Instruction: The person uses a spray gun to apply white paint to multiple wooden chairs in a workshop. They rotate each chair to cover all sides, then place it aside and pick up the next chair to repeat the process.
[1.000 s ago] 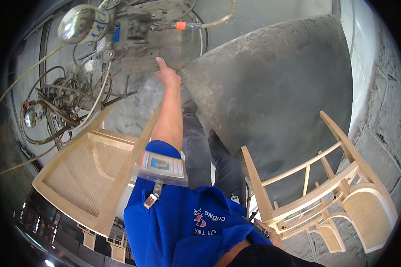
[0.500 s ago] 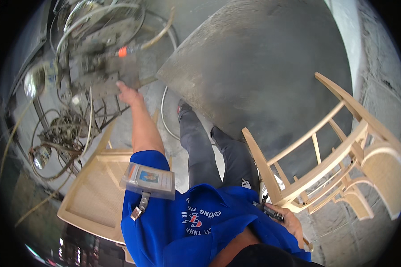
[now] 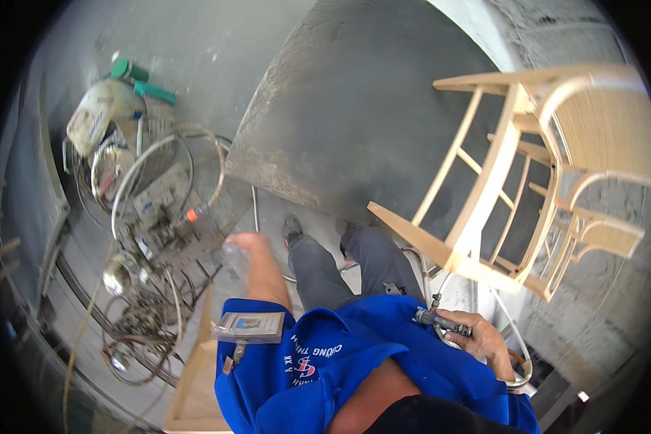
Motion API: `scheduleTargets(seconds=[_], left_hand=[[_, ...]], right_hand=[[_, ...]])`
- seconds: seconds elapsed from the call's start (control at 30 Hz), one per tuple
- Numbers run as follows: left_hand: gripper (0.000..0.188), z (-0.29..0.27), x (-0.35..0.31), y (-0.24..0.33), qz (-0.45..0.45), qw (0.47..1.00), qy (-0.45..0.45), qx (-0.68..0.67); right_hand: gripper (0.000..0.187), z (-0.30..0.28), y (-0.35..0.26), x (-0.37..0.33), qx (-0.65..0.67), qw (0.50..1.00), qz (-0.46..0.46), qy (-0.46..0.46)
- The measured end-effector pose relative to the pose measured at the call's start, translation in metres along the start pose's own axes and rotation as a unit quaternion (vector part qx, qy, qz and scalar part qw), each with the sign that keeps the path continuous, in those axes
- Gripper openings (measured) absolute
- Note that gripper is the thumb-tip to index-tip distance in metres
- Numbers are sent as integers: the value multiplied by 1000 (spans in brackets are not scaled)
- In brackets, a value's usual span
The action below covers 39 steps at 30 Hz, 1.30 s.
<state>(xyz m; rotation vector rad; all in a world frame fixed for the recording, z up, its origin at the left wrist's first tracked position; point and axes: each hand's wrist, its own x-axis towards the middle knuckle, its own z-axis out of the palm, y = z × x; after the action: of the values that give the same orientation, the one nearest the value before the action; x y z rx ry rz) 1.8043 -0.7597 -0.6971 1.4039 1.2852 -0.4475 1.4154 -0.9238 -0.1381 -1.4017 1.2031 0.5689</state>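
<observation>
My right hand (image 3: 477,338), at my waist on the right, is closed around a metal spray gun (image 3: 445,321) with a thin hose running from it. My left hand (image 3: 244,240) is lowered beside my left thigh, near the hoses and metal fittings. A clear, blurred plastic-looking thing (image 3: 231,260) shows at that hand; its kind cannot be made out, and the fingers are partly hidden. A bare wooden chair (image 3: 477,195) lies tipped on the right, its legs toward me. Part of another pale wooden piece (image 3: 195,394) shows at the lower left.
Spray equipment with tangled hoses (image 3: 148,304) and metal cups (image 3: 119,273) stands on the left. A white container (image 3: 98,116) and green objects (image 3: 154,92) lie behind it. A large grey panel (image 3: 347,108) fills the middle; a block wall (image 3: 557,36) rises at right.
My left hand has drawn back from the metal fittings toward my thigh, a clear thing now showing at it. The view has shifted, revealing more at the far left. The spray gun stays in my right hand.
</observation>
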Motion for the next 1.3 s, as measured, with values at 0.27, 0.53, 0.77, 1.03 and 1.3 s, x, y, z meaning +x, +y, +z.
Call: scheduleTargets(seconds=[0.27,0.53,0.77,1.03,1.3], left_hand=[[107,147,-125,-131,100,873,-287,381],[107,263,-168,-100,100,849,-354,380],[106,411,-188,-105,133,783,-408,451],[49,446,-96,-175,282,680,-470,486],[30,120,-30,-269,2,418,-415,808]], right_hand=[[68,62,18,-23,-12,984,-26,176],[69,92,34,-13,91,968,23,233],[71,129,20,-31,195,952,125,202],[69,156,-7,-38,262,908,224,237],[67,158,40,-26,318,901,136,262]])
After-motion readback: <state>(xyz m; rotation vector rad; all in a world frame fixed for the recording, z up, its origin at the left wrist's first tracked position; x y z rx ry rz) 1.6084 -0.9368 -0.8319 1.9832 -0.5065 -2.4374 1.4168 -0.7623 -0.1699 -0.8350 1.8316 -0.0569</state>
